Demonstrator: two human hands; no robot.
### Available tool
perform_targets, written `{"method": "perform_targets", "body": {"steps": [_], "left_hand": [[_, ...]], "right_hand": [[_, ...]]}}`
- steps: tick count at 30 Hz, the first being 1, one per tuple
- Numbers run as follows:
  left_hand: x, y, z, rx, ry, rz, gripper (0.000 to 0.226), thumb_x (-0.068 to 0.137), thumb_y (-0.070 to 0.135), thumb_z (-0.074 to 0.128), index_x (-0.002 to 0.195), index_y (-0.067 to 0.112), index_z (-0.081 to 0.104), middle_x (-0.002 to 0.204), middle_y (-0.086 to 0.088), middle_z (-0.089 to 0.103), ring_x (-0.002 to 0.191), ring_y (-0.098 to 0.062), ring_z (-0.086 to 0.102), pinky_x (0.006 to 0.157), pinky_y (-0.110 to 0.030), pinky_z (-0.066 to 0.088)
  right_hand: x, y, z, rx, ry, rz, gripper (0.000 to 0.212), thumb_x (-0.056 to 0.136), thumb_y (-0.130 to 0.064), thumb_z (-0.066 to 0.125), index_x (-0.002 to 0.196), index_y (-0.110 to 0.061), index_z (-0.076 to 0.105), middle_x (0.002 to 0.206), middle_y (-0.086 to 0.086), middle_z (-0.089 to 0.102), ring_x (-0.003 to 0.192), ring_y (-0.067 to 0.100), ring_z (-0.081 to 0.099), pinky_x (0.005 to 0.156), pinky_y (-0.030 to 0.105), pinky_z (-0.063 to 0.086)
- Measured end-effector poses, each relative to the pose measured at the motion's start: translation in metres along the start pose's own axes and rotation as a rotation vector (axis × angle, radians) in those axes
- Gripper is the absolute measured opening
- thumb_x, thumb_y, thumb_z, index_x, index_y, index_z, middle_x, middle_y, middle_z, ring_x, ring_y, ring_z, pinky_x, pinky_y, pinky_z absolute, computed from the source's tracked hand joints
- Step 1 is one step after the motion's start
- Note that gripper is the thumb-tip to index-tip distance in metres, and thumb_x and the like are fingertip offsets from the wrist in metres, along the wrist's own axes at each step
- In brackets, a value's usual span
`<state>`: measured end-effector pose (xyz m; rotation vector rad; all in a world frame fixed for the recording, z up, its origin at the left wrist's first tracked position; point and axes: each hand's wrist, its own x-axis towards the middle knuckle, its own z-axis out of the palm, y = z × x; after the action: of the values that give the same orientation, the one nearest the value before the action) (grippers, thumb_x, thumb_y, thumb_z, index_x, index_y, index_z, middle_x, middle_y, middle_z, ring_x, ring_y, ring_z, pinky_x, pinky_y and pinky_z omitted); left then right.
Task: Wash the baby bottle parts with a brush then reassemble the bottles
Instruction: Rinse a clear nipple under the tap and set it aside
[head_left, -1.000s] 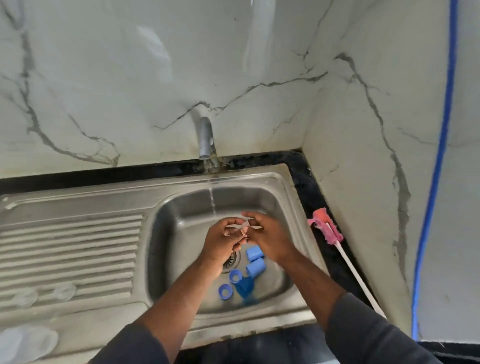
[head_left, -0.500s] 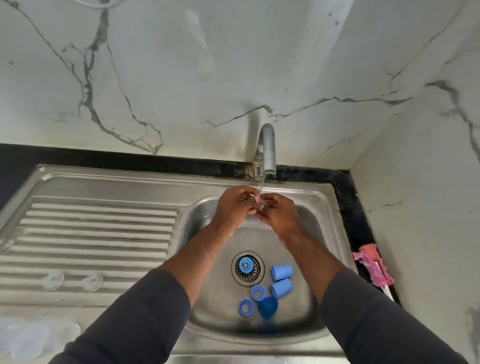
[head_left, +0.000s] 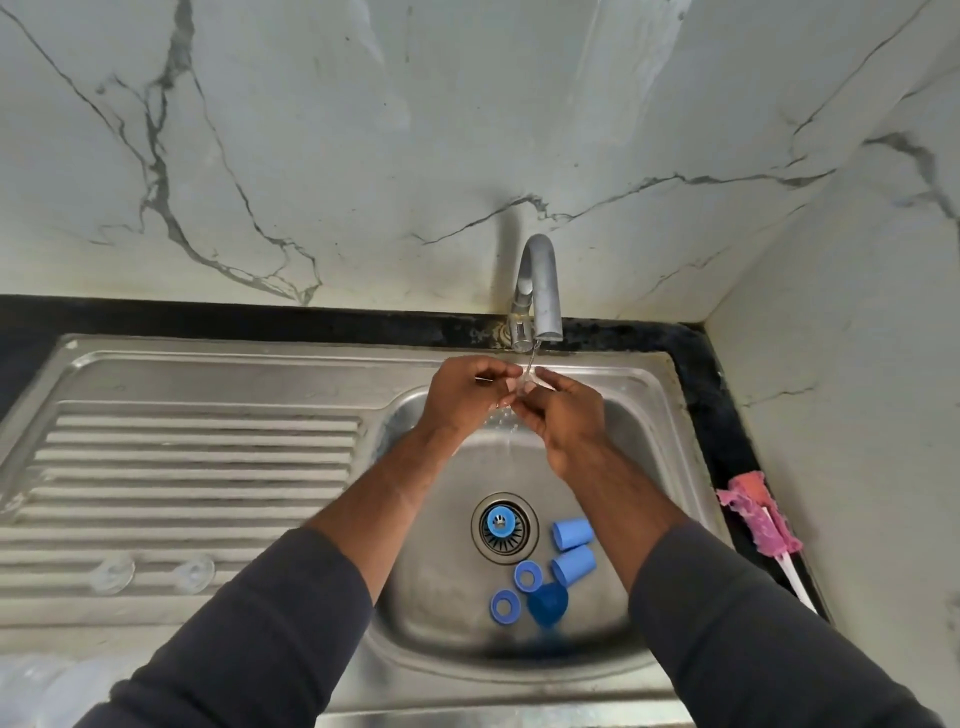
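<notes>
Rinsing stage. The left hand (head_left: 467, 395) and the right hand (head_left: 566, 415) meet at 12 o'clock of the stainless-steel sink basin (head_left: 670, 467), under the curved grey metal tap (head_left: 540, 280). Each pinches, with curled fingertips, one small transparent bottle part (head_left: 524, 385) in the thin stream; the part is too small to identify. Good practice here is probably to turn it slowly so water reaches every face, and to hold it low over the basin, since a slip could send it toward the round drain strainer (head_left: 501, 526). Two light-blue cylindrical caps (head_left: 571, 532), two flat blue rings (head_left: 529, 575) and a dark-blue dome piece (head_left: 546, 605) cluster from 3 to 6 o'clock of that drain. The pink-headed, white-handled brush (head_left: 758, 514) lies at 3 o'clock, in the narrow gap between sink edge and marble wall. Open room lies at 9 o'clock on the ridged steel draining board (head_left: 197, 467), where two clear teats (head_left: 111, 571) stand.
</notes>
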<state>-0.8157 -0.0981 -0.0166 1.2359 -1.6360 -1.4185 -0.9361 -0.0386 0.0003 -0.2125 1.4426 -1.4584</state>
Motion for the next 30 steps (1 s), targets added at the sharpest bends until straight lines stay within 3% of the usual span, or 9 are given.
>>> {"method": "perform_targets", "body": {"steps": [4,8,11,14,17,22,27,30], "left_hand": [[-0.003,-0.004,-0.004,0.051,0.022,0.047,0.017,0.08,0.02,0.084,0.096,0.019,0.079,0.089,0.004,0.078,0.083,-0.012,0.075,0.086,-0.04,0.061],[-0.004,-0.002,-0.002,0.092,0.005,0.036,0.017,0.079,0.01,0.083,0.094,0.017,0.08,0.09,0.003,0.078,0.083,-0.011,0.074,0.09,-0.04,0.059],[-0.007,-0.008,0.0,0.026,-0.001,0.0,0.015,0.079,0.011,0.084,0.09,0.02,0.079,0.087,0.003,0.078,0.082,-0.012,0.075,0.088,-0.043,0.06],[-0.01,-0.013,0.003,-0.06,0.025,-0.04,0.013,0.079,0.017,0.085,0.09,0.015,0.078,0.084,0.0,0.078,0.079,-0.018,0.075,0.082,-0.042,0.062],[-0.015,-0.015,0.006,-0.252,0.04,-0.136,0.012,0.08,0.009,0.083,0.088,0.012,0.075,0.085,-0.007,0.078,0.081,-0.024,0.076,0.081,-0.041,0.062],[-0.017,-0.019,0.01,-0.446,0.006,-0.295,0.015,0.081,-0.005,0.076,0.091,0.004,0.071,0.088,-0.014,0.077,0.087,-0.027,0.076,0.081,-0.037,0.062],[-0.015,-0.023,0.014,-0.52,0.01,-0.461,0.008,0.087,0.002,0.073,0.095,-0.001,0.072,0.089,-0.018,0.076,0.084,-0.028,0.075,0.079,-0.041,0.063],[-0.011,-0.025,0.014,-0.538,0.038,-0.479,0.008,0.093,0.004,0.067,0.099,-0.001,0.071,0.087,-0.015,0.076,0.083,-0.026,0.074,0.077,-0.037,0.063]], "right_hand": [[-0.004,0.005,0.001,0.003,-0.072,0.047,0.016,0.092,0.003,0.064,0.107,0.001,0.07,0.102,0.018,0.076,0.094,0.027,0.074,0.083,0.035,0.062],[0.0,0.006,-0.002,0.133,-0.052,0.104,0.009,0.093,0.005,0.061,0.096,0.001,0.068,0.086,0.015,0.072,0.074,0.019,0.073,0.075,0.032,0.061],[0.001,0.008,-0.004,0.11,-0.043,0.076,0.009,0.093,0.006,0.061,0.098,0.001,0.066,0.091,0.016,0.071,0.08,0.021,0.073,0.077,0.032,0.062],[0.002,0.007,-0.005,0.001,-0.054,-0.021,0.016,0.09,0.004,0.068,0.105,0.001,0.067,0.103,0.018,0.073,0.095,0.027,0.073,0.082,0.032,0.061],[0.006,0.009,-0.008,-0.303,-0.065,-0.13,0.032,0.083,-0.003,0.078,0.114,-0.005,0.07,0.107,0.01,0.075,0.102,0.022,0.072,0.089,0.032,0.059],[0.002,0.006,-0.013,-0.516,-0.125,-0.245,0.037,0.077,0.004,0.08,0.11,-0.011,0.071,0.1,0.001,0.076,0.095,0.011,0.072,0.074,0.019,0.057],[0.008,0.008,-0.017,-0.759,-0.038,-0.419,0.037,0.073,-0.002,0.084,0.101,-0.019,0.069,0.093,-0.01,0.072,0.088,0.004,0.067,0.081,0.023,0.056],[0.006,0.005,-0.013,-0.909,-0.018,-0.513,0.033,0.078,-0.009,0.081,0.107,-0.021,0.069,0.094,-0.014,0.07,0.088,0.001,0.065,0.082,0.021,0.054]]}}
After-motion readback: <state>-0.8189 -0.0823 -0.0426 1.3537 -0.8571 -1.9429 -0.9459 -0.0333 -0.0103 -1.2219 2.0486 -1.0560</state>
